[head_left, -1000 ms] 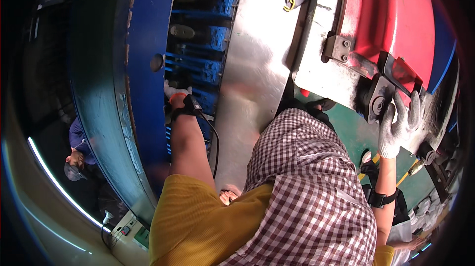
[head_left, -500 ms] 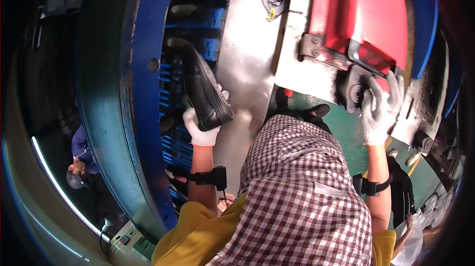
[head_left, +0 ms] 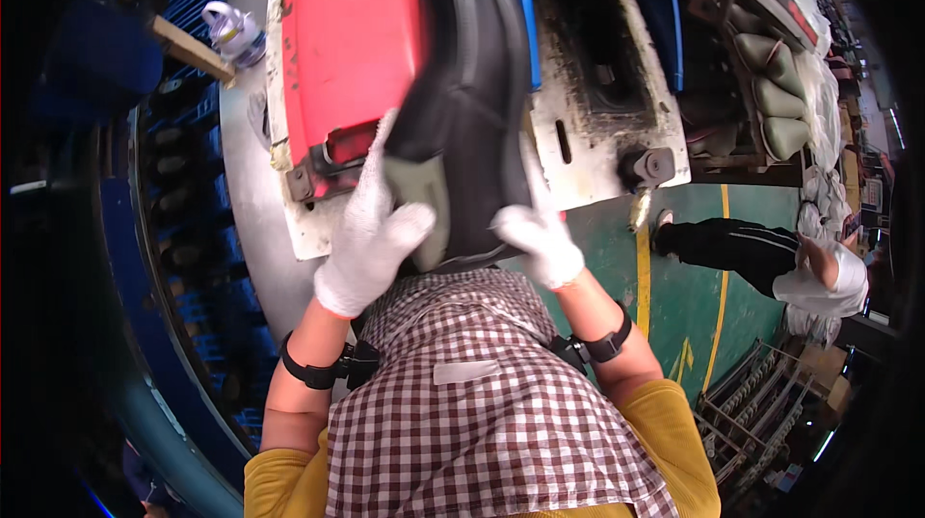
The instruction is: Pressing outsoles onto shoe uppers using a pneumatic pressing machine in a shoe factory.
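Note:
A black shoe (head_left: 482, 142), slightly smeared by motion, is held up in front of my apron with its toe end pointing away. Inside its opening shows a greenish shoe last (head_left: 421, 200). My left hand (head_left: 366, 243), in a white knit glove, grips the shoe from the left, its thumb lying against the last. From the other side my gloved right hand (head_left: 544, 243) clasps it near the heel, thumb in front and the other fingers mostly hidden behind. Beyond the shoe stands a red machine (head_left: 352, 55), partly covered by it.
A metal ledge (head_left: 249, 123) runs along the left, with a pale bottle (head_left: 234, 34) near the machine. Blue racking holding shoes (head_left: 178, 190) lies farther left. Greenish lasts (head_left: 779, 99) fill a shelf at right. A person (head_left: 761, 258) stands on the green floor; a metal rack (head_left: 756, 402) is nearby.
My view and body have turned right, from the blue racking toward the red machine. The shoe came along in my left hand; my right hand left the machine's edge and now grips it too.

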